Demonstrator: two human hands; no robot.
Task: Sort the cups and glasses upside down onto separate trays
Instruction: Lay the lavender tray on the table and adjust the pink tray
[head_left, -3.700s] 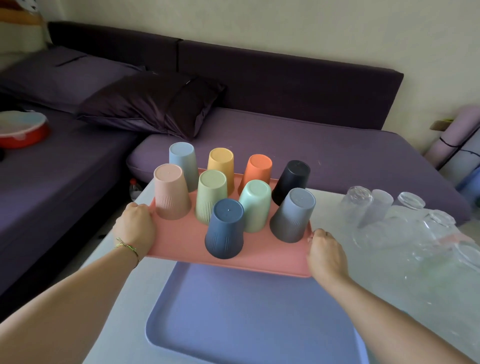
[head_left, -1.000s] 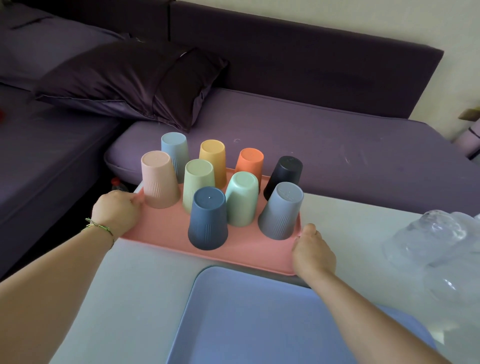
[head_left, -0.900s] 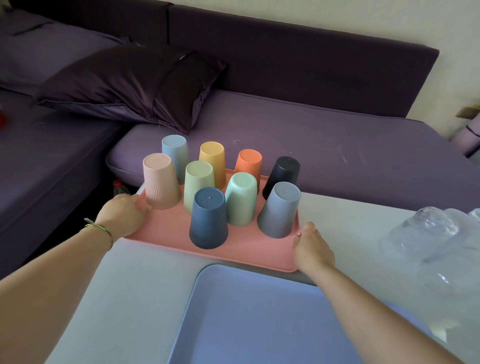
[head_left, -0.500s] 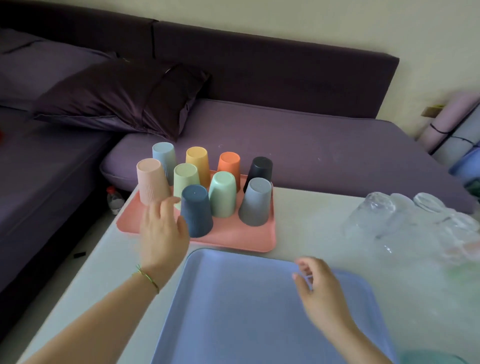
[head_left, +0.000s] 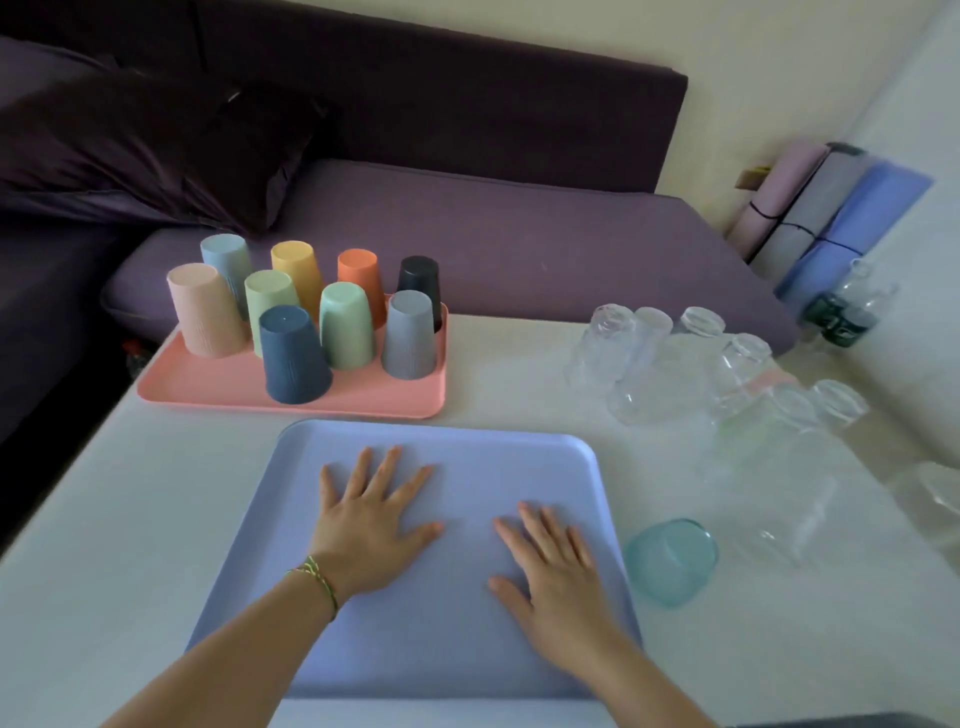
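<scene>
White tabletop (head_left: 130, 519) bears a blue tray (head_left: 426, 649), where the left hand (head_left: 363, 530) and right hand (head_left: 556, 582) lie flat, fingers straight and spread. Just right of the right fingers sits a teal glass (head_left: 670, 561). Beyond the fingertips, nine upturned plastic cups (head_left: 293, 358) stand on a pink tray (head_left: 363, 395), with clear glasses (head_left: 649, 374) clustered farther right.

Ahead of our left hand (head_left: 371, 525) and right hand (head_left: 553, 566), both flat on the blue tray (head_left: 467, 452), the tray's floor runs open to its far rim, and we see a free lane between the two hands. Past that rim, ahead of the left hand, upturned cups (head_left: 345, 325) stand packed on the pink tray (head_left: 218, 374). Just right of the right hand sits a teal glass (head_left: 670, 561), with clear glasses (head_left: 660, 384) crowding the table (head_left: 130, 519) farther right and ahead; left of the left hand, open table top.
</scene>
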